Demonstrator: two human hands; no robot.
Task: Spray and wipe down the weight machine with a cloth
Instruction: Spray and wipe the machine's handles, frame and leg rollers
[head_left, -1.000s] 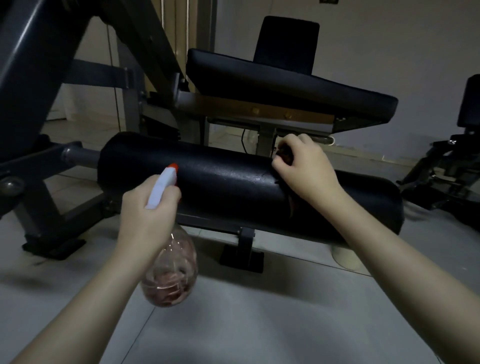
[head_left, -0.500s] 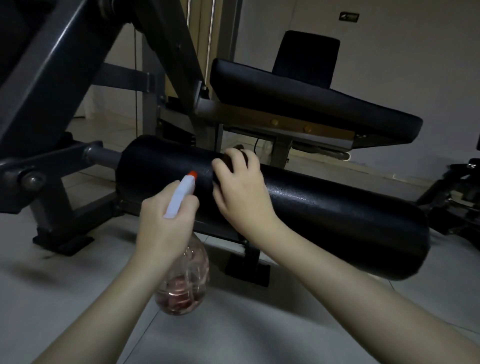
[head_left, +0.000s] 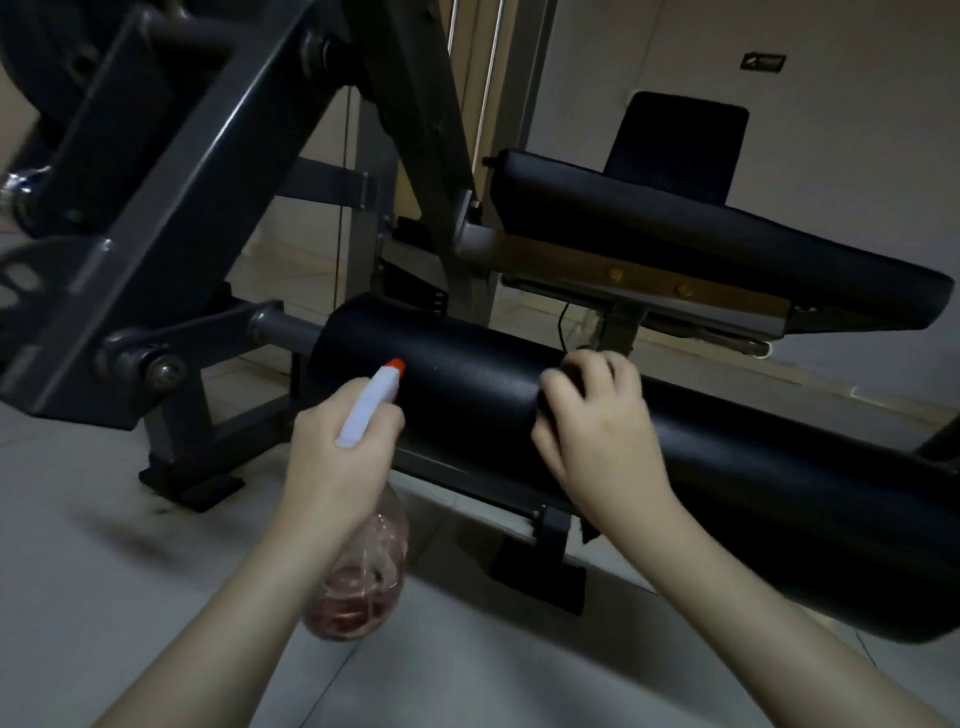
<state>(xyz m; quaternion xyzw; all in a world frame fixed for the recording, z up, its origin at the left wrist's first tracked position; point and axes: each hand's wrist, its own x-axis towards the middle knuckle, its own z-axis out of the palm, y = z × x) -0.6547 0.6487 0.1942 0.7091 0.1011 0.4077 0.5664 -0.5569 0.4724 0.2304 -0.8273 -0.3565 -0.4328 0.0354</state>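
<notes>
The weight machine's long black roller pad (head_left: 769, 499) lies across the middle of the head view. My right hand (head_left: 597, 431) rests on top of it, fingers curled over a dark cloth that is almost wholly hidden under the palm. Just left of it, my left hand (head_left: 332, 467) grips a clear spray bottle (head_left: 363, 587) with pinkish liquid. Its white, orange-tipped nozzle points at the roller's left part, close to the surface.
A black padded seat (head_left: 701, 234) with a backrest sits above and behind the roller. The grey steel frame (head_left: 182, 208) slants across the upper left, with feet on the pale tiled floor (head_left: 104, 571). A thin cable hangs under the seat.
My right hand slid left along the roller with the cloth, then came back slightly to the right. The left hand kept the bottle aimed at the roller. The view moved closer and leftward.
</notes>
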